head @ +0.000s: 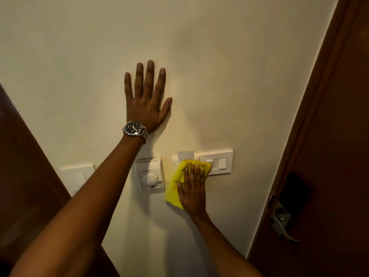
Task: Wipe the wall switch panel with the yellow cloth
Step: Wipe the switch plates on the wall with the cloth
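I have the right hand (192, 193) flat on the cloth (180, 180), pressing it against the wall (219, 76) with fingers straight and close together, not curled around anything. The cloth sits under the palm and fingertips, bunched at its top edge, where it overlaps the left end of the panel (216, 162); the rest hangs down and to the left over bare wall. Most of the panel, with its rockers, lies uncovered just right of my fingertips.

My worry is those rockers: if I sweep right with this much pressure, a fingertip or a fold could flip a switch. The cloth is only pinned, not gripped, so a quick stroke could let it slide out and drop. I could also drift left and knock the thermostat (150, 173), which sits just beside the cloth.

The left hand (146, 100) is spread open, palm on the wall well above the panel, holding nothing, a watch (134, 128) at the wrist.
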`<act>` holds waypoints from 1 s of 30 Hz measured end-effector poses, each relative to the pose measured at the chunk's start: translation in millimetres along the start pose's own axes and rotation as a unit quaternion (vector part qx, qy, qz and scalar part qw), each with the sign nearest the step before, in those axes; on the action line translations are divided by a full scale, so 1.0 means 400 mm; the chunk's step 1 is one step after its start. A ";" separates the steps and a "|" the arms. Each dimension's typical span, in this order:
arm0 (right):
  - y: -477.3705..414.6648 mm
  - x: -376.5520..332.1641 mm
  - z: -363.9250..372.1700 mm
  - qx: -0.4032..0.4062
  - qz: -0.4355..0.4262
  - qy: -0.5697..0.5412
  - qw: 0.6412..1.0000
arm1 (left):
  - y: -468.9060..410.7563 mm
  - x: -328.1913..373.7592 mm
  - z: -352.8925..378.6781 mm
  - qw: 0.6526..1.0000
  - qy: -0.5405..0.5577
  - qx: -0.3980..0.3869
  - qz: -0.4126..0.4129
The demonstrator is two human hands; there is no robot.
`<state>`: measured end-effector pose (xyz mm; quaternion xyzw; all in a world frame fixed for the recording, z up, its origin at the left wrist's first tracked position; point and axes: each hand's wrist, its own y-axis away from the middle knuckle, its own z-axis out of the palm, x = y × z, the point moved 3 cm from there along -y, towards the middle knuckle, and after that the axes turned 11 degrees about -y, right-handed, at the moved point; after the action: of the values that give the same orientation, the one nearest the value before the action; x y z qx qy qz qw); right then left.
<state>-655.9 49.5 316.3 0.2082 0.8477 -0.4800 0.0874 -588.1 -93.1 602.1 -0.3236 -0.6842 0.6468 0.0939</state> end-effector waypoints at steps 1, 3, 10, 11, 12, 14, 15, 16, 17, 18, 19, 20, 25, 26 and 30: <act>0.023 0.010 -0.001 -0.015 -0.014 0.011 1.000 | 0.027 0.007 0.003 1.000 0.008 -0.012 0.012; 0.049 0.022 -0.007 -0.047 -0.053 0.043 0.997 | 0.070 0.010 0.008 0.999 0.007 -0.016 0.045; 0.008 -0.008 -0.006 -0.036 -0.010 0.047 0.998 | 0.101 0.005 0.025 0.998 0.001 -0.016 0.057; 0.035 0.002 0.001 -0.046 -0.018 0.051 0.997 | 0.102 0.006 0.026 0.998 0.004 -0.016 0.059; 0.062 0.012 0.006 -0.055 -0.028 0.061 0.996 | 0.103 0.005 0.026 0.998 -0.001 -0.016 0.061; 0.077 0.024 0.015 -0.057 -0.034 0.068 0.995 | 0.103 0.003 0.026 0.998 -0.004 -0.015 0.060; 0.061 0.016 0.016 -0.055 -0.028 0.059 0.996 | 0.102 0.001 0.028 0.998 -0.003 -0.013 0.060; 0.040 0.003 0.013 -0.051 -0.016 0.050 0.997 | 0.102 0.002 0.029 0.998 -0.003 -0.011 0.059; 0.023 -0.009 0.015 -0.048 -0.005 0.044 0.998 | 0.103 0.003 0.031 0.998 -0.007 -0.007 0.058; 0.017 -0.016 0.021 -0.046 0.004 0.041 0.998 | 0.105 0.004 0.036 0.998 -0.010 -0.004 0.055; 0.022 -0.017 0.028 -0.050 0.009 0.040 0.998 | 0.106 0.004 0.040 0.999 -0.010 -0.001 0.053; 0.037 -0.011 0.035 -0.056 0.006 0.044 0.997 | 0.106 0.005 0.040 0.999 -0.007 0.001 0.051; 0.104 0.020 0.058 -0.085 -0.017 0.061 0.994 | 0.108 0.007 0.041 0.999 -0.004 0.005 0.046; 0.087 0.007 0.057 -0.073 -0.012 0.060 0.995 | 0.106 0.007 0.042 0.999 -0.005 0.009 0.045; 0.010 -0.039 0.053 -0.022 0.008 0.028 0.999 | 0.109 0.010 0.051 0.998 -0.014 0.030 0.053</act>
<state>-641.4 29.2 307.5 0.2262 0.8583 -0.4549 0.0722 -588.5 -109.7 556.7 -0.3472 -0.6476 0.6757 0.0594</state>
